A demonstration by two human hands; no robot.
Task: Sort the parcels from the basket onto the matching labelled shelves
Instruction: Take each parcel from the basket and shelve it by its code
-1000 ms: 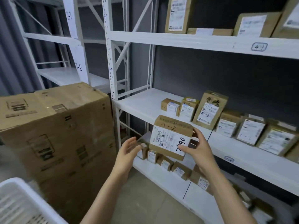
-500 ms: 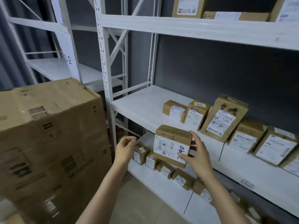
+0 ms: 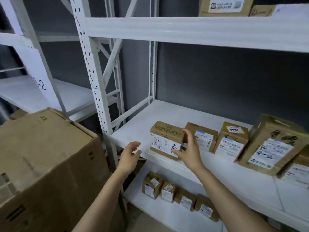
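A brown parcel [image 3: 164, 139] with a white shipping label and "4-2" handwritten on it sits on the white middle shelf [image 3: 133, 131], near its front edge. My right hand [image 3: 190, 151] grips the parcel's right end, thumb on the label and fingers at the top right corner. Left of the parcel, my left hand [image 3: 130, 156] hovers by the shelf edge, fingers apart and holding nothing. The basket is out of view.
More parcels marked "4-2" [image 3: 232, 139] [image 3: 270, 148] line the same shelf to the right. Small parcels [image 3: 167, 191] sit on the lower shelf, others on the top shelf [image 3: 184, 30]. A large cardboard box [image 3: 46, 164] stands at the left. A paper sign "3-2" [image 3: 39, 84] hangs on the neighbouring rack.
The parcel went from mid-air in front of the rack up onto the middle shelf, carried by my right hand. My left hand came off it and stays open. The view moved closer.
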